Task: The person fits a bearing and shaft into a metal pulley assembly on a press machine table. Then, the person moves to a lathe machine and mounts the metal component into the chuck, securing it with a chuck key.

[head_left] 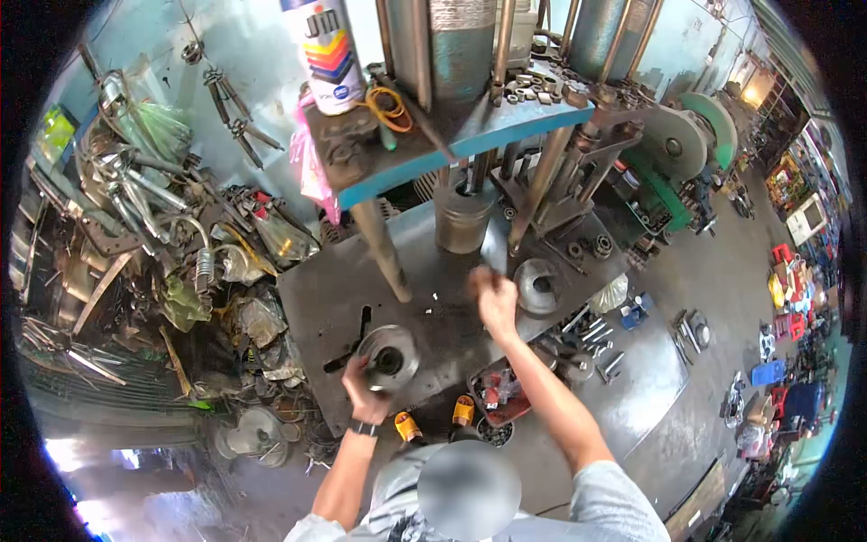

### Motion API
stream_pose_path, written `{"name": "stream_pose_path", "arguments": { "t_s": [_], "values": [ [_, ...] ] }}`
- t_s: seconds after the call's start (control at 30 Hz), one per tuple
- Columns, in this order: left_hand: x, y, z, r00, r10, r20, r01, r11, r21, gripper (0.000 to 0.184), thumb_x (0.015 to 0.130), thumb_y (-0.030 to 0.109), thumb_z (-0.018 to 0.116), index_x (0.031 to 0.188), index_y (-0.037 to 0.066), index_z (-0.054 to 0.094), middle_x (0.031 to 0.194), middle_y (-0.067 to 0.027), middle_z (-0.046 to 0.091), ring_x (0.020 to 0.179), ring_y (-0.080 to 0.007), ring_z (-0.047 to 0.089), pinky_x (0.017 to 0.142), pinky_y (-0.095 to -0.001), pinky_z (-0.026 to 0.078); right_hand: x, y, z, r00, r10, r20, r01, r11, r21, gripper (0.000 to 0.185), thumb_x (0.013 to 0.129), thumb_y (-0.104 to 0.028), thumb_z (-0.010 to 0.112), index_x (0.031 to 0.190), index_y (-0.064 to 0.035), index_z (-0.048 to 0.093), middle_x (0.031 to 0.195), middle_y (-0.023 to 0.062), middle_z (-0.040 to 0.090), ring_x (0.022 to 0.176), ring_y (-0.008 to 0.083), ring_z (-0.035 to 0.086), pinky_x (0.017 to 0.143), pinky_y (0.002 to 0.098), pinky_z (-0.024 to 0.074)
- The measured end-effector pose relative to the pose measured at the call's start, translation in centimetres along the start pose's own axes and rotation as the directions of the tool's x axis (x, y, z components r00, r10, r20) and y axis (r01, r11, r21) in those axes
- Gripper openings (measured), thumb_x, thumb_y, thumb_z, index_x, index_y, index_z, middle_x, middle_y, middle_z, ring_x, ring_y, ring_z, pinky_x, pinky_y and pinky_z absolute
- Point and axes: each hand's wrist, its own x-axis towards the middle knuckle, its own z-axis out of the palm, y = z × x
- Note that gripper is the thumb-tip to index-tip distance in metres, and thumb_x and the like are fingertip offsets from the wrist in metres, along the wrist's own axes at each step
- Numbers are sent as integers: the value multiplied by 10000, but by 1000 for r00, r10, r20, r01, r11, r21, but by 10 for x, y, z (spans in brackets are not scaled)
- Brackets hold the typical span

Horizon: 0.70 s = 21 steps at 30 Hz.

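My left hand (360,396) grips the near left edge of a round metal part with a dark central hole (403,341), tilted at the front of the steel table (307,303). My right hand (497,307) is over the middle of the table, closed, with its fingertips blurred. Whatever it holds, if anything, cannot be made out. Just right of that hand sits a second round metal part (533,301) with a hole. Beyond my right hand, a metal cylinder (462,226) stands under the press.
A blue-edged shelf (470,143) overhangs the table, carrying a spray can (330,68) and several nuts. Its steel post (384,257) reaches down to the table. Scrap metal and bags (257,316) pile up at left. A red bin (503,397) stands near my feet.
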Motion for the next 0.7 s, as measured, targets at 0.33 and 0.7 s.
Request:
{"name": "stream_pose_path", "arguments": {
  "t_s": [0.33,0.7],
  "values": [
    [-5,31,5,921,326,-214,-292,941,173,151,786,266,574,868,141,591,972,-21,605,965,-161,571,815,-341,474,176,45,68,870,-22,-493,263,865,426,621,997,-461,418,689,71,508,623,52,484,621,159,380,605,344,361],
    [44,67,12,931,358,-74,-355,933,52,279,792,302,551,984,112,618,1040,-30,615,970,-215,585,845,-352,471,161,45,77,788,127,-602,258,820,510,515,969,-364,529,588,-27,444,572,-34,312,568,100,297,537,313,238]
  ]
}}
